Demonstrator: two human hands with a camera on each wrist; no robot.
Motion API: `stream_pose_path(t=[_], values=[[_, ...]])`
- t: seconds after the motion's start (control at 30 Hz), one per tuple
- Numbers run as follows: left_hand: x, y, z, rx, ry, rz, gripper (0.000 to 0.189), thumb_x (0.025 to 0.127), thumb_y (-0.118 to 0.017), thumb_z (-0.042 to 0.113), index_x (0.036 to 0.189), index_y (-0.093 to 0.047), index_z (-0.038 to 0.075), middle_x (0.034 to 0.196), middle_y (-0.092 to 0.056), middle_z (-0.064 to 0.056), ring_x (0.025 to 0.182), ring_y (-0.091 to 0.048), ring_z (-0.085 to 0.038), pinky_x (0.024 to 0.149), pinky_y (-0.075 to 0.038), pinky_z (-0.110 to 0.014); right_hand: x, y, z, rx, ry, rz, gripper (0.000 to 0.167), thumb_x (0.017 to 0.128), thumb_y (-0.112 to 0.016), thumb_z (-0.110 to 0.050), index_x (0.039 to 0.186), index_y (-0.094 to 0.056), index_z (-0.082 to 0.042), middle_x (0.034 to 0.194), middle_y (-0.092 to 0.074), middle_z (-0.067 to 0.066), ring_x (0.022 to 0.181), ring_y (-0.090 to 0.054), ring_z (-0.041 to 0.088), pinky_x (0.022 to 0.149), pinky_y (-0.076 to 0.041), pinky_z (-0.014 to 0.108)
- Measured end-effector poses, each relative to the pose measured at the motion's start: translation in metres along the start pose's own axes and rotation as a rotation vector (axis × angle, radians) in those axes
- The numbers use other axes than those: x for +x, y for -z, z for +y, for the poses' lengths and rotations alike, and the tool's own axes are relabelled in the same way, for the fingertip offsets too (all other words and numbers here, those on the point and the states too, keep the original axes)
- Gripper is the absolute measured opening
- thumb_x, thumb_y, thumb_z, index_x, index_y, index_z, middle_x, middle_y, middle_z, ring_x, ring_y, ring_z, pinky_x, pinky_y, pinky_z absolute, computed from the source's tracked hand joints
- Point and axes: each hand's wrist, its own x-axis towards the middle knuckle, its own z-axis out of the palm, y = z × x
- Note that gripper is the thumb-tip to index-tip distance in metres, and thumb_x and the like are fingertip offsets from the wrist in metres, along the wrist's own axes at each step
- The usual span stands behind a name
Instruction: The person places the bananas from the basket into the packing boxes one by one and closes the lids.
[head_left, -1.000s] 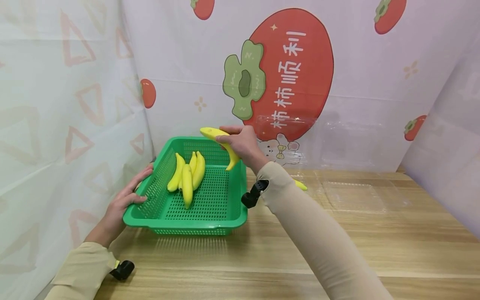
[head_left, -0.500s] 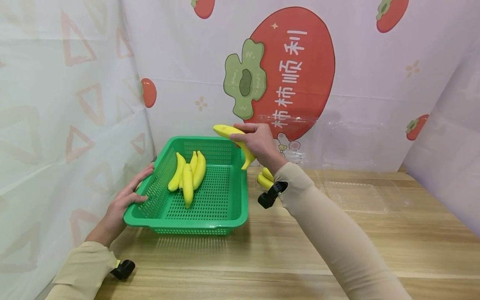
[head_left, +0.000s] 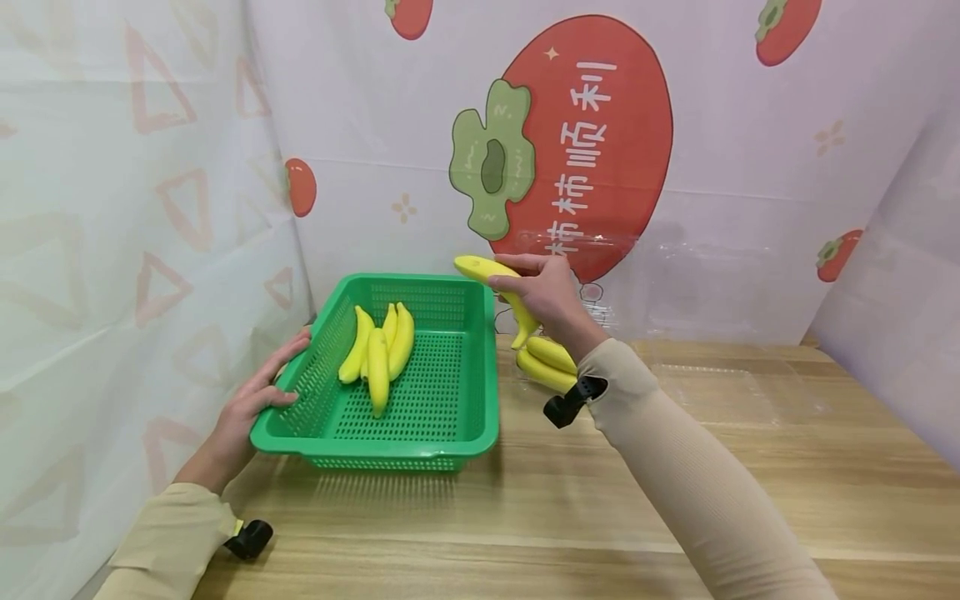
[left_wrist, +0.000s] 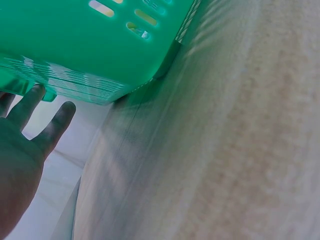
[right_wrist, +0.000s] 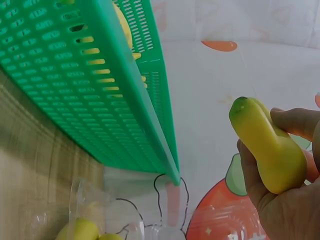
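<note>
My right hand (head_left: 553, 298) grips a yellow banana (head_left: 482, 268), holding it up just right of the green basket (head_left: 442, 447). In the right wrist view the banana (right_wrist: 267, 145) lies between thumb and fingers, its greenish tip pointing away. Several bananas (head_left: 378, 375) are bunched in the basket's left part. With its thumb inside the left rim and fingers outside, my left hand (head_left: 238, 417) holds the basket; spread fingers show against the outer side in the left wrist view. Below the right hand, more bananas (head_left: 547, 367) lie in a clear plastic box (head_left: 750, 392), partly hidden by the wrist.
The clear box's lid (head_left: 705, 283) stands raised against the printed backdrop (head_left: 360, 125). A white curtain (head_left: 150, 250) hangs close to the left hand. Wooden tabletop (head_left: 450, 533) stretches in front of the basket and to the right.
My right hand has moved right with the banana, from above the basket's right rim to over the clear box, uncovering the bananas there. The left hand stays on the basket.
</note>
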Motion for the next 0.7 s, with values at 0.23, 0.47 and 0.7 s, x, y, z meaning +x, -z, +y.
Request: stream_pose_path(t=[0.23,0.47,0.7], values=[[-0.001,0.001,0.000,0.009,0.022,0.000,0.072,0.101,-0.035,-0.008,0.171,-0.022,0.009,0.178,-0.015,0.018,0.156,-0.015,0.006,0.106,-0.038,-0.008,-0.005,0.011,0.009,-0.013,-0.007,0.009,0.049,0.098,-0.079,-0.021,0.145,-0.068,-0.018,0.144,-0.063,0.012,0.121,-0.069,0.036,0.094,-0.063,0.034],[0.001,0.000,0.000,0.008,0.027,0.009,0.073,0.101,-0.036,-0.008,0.171,-0.023,0.010,0.180,-0.012,0.013,0.155,-0.016,0.006,0.104,-0.041,-0.008,-0.008,0.025,0.023,-0.004,-0.019,0.025,0.050,0.098,-0.079,-0.020,0.146,-0.067,-0.013,0.145,-0.059,0.013,0.123,-0.068,0.036,0.088,-0.064,0.030],[0.001,0.000,0.000,0.017,0.033,0.025,0.073,0.101,-0.037,-0.008,0.170,-0.026,0.012,0.180,-0.012,0.011,0.156,-0.015,0.002,0.102,-0.042,-0.008,-0.011,0.041,0.039,-0.043,-0.049,0.048,0.053,0.099,-0.077,-0.024,0.149,-0.064,-0.013,0.151,-0.055,0.015,0.116,-0.069,0.034,0.078,-0.062,0.023]])
